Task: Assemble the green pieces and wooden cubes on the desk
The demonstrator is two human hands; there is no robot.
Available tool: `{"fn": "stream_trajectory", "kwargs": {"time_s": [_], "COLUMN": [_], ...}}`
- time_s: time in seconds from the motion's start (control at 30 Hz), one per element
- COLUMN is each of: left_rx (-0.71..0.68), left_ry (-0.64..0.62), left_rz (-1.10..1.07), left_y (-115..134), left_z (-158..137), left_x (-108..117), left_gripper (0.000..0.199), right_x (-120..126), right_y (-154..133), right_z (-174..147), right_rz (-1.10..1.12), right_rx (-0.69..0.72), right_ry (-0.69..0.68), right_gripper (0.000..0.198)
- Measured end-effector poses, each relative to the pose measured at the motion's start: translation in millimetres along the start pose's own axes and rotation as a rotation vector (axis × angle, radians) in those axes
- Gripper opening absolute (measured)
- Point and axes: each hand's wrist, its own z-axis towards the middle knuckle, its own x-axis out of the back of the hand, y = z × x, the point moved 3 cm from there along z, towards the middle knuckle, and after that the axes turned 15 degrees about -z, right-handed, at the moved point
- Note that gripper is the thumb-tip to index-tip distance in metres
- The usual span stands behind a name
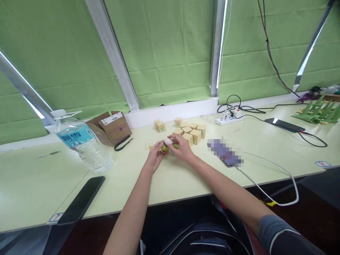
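Note:
My left hand (154, 156) and my right hand (183, 147) meet above the table, fingers closed around a small yellow-green object with a pale rounded piece (168, 141) on top. Its exact kind is too small and too covered by fingers to make out. Just beyond my hands sit several small tan boxes (196, 136) in a cluster, some with a green label. Two more tan boxes (160, 126) stand a little to the left. Beside my left hand lies a small clear piece with a yellow spot (149, 145).
At left stand a large water bottle (87, 145) and an open cardboard box (113, 129) with a black strap (123, 143). A dark phone (82, 200) lies by the front edge. Rightward are a charging phone (225, 152), a power strip (230, 118), another phone (284, 124) and green plastic parts (317, 111).

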Motion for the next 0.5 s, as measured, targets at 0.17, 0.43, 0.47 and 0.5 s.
{"fn": "stream_trajectory", "kwargs": {"time_s": [0.17,0.43,0.47,0.5], "left_rx": [-0.032,-0.084,-0.086,-0.089], "left_ry": [0.003,-0.051,-0.055,-0.055], "left_rz": [0.040,0.038,0.042,0.048], "left_y": [3.5,5.9,5.8,5.8], "left_z": [0.0,-1.7,-1.9,-2.1], "left_x": [1.0,-1.4,-1.6,-1.5], "left_gripper": [0.046,0.052,0.053,0.053], "right_x": [2.8,1.4,1.1,0.9], "right_y": [2.3,4.8,5.5,6.3], "right_z": [2.1,1.6,1.5,1.4], "right_rz": [0.110,0.211,0.195,0.173], "right_rx": [-0.112,-0.187,-0.184,-0.181], "right_ry": [-0.021,-0.080,-0.083,-0.083], "right_gripper": [0.029,0.029,0.029,0.028]}}
